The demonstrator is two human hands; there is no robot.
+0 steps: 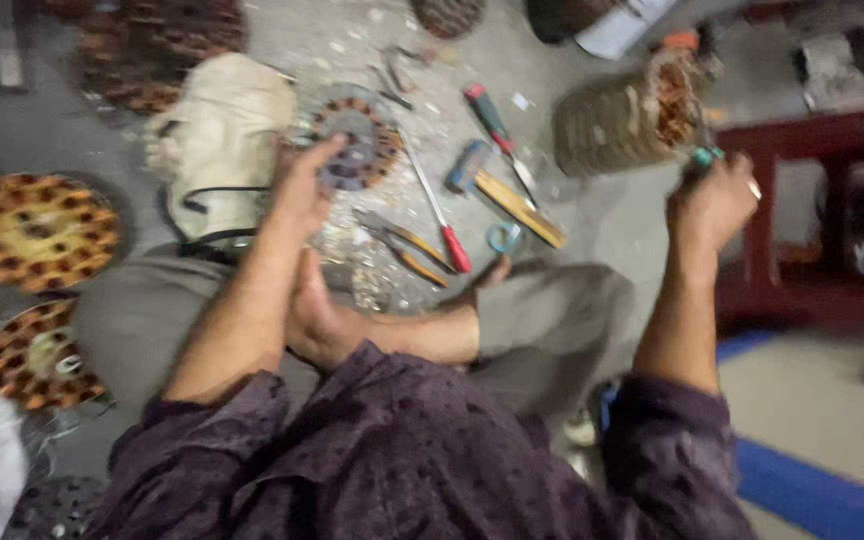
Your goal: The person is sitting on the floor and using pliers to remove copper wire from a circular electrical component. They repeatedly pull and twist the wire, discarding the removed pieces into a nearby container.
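Two hands up in the head view, person seated cross-legged on a grey floor (72, 130), frame blurred by motion. Left hand (302, 190) reaches forward, fingers loosely curled, resting on or just over a round stator (357, 140) with copper windings; blur makes it impossible to tell whether it grips it or only touches. Right hand (712, 200) is raised and clenched around a small tool with a teal handle (704, 156), only the tip showing above the fist.

Between the hands, on the floor ahead of the knees: pliers with orange grips (402, 245), a red-handled screwdriver (442, 215) lying diagonally, a second screwdriver with red and green handle (492, 120), a flat wooden strip (520, 208), a small blue ring (502, 238). Scraps and debris scattered around the stator.

Just left of the stator, a crumpled beige cloth (222, 130) with a black cable (202, 200) looped beside it. Toward the floor's left edge, a large wound stator (32, 230) and another one (37, 355) below it, partly cut off by the sleeve. More windings at the top left corner, dark and unclear.

Beyond the right hand, a cylindrical motor core (632, 115) with copper coils lies on its side. A dark red wooden stand (812, 220) sits at the right. A blue mat edge (812, 495) runs along the bottom right. The person's bare foot (327, 325) and purple sleeves hide the lower middle.
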